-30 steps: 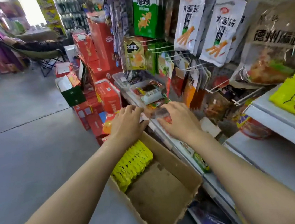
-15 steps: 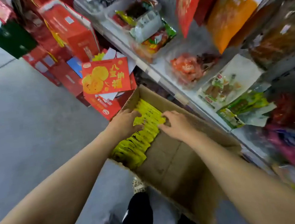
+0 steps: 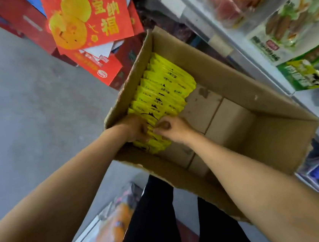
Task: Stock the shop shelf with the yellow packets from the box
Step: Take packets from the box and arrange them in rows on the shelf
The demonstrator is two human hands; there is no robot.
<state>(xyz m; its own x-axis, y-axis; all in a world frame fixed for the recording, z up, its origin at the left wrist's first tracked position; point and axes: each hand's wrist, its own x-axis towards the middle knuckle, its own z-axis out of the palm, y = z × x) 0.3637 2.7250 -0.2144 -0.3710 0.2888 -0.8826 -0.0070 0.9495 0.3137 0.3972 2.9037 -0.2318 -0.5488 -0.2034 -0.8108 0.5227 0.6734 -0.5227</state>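
Box half emptied, one row left
Left hand [image 3: 135, 128] and right hand [image 3: 172, 128] pinch yellow packets [image 3: 163, 92] inside the box [image 3: 236, 86]; none lifted yet

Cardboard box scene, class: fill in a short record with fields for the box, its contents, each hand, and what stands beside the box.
box: open cardboard box, standing on the floor
contents: yellow packets in one row along the box's left wall; the rest of the bottom is bare
left hand: fingers closed on the near end of the row
right hand: pinching the same packets
beside box: shop shelf with bagged snacks on the right; red cartons behind
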